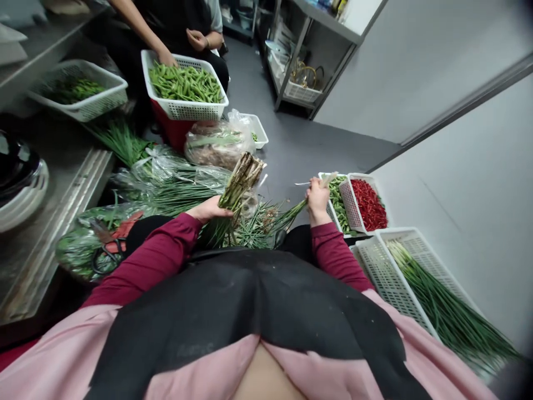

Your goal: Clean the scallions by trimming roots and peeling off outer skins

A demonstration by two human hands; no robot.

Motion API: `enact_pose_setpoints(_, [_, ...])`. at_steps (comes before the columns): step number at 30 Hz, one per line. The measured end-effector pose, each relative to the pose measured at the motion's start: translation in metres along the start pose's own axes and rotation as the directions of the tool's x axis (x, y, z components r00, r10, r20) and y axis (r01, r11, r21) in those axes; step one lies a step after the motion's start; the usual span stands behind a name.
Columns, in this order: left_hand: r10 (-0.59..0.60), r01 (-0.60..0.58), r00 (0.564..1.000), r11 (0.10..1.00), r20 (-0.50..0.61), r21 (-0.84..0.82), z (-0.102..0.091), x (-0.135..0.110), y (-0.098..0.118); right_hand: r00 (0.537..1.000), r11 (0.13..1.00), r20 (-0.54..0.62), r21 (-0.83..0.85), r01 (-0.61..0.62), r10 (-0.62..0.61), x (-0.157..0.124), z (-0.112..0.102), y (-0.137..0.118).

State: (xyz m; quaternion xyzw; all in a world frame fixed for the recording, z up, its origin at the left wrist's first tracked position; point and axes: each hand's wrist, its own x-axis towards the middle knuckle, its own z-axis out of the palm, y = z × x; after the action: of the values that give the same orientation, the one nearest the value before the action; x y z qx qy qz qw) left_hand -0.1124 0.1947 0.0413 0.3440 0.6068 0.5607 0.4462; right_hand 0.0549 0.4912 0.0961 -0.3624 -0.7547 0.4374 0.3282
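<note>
My left hand (pixel 208 210) is closed round a thick bundle of chives (pixel 238 186), held up over my lap with its pale cut ends pointing away from me. My right hand (pixel 317 199) is closed on a few separate chive stalks (pixel 291 214), whose pale tips stick out above my fingers. Loose green chives (pixel 258 228) lie between my knees under both hands.
A white basket of trimmed chives (pixel 433 300) sits at my right, with baskets of red chillies (pixel 368 203) and green chillies (pixel 338 203) beyond it. Bagged greens (pixel 175 178) and red-handled scissors (pixel 112 239) lie at my left. Another person's hand (pixel 166 57) rests on a basket of green pods (pixel 185 83).
</note>
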Motion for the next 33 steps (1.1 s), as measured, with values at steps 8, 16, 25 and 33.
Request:
enact_pose_setpoints(8, [-0.087, 0.074, 0.994, 0.978, -0.059, -0.194, 0.017, 0.001, 0.003, 0.736, 0.975, 0.668, -0.216, 0.046, 0.114, -0.080, 0.038, 0.029])
enact_pose_setpoints(16, [-0.159, 0.120, 0.984, 0.921, -0.077, -0.371, 0.031, 0.005, -0.005, 0.793, 0.920, 0.562, 0.137, -0.367, 0.233, -0.081, 0.059, 0.006])
enact_pose_setpoints(25, [-0.134, 0.136, 0.990, 0.907, 0.032, -0.399, 0.042, 0.016, -0.012, 0.828, 0.745, 0.491, 0.439, -0.503, 0.270, -0.072, 0.083, -0.017])
enact_pose_setpoints(33, [-0.174, 0.191, 0.982, 0.903, 0.079, -0.385, 0.050, 0.021, -0.012, 0.790, 0.538, 0.490, 0.581, -0.611, 0.368, -0.075, 0.090, -0.012])
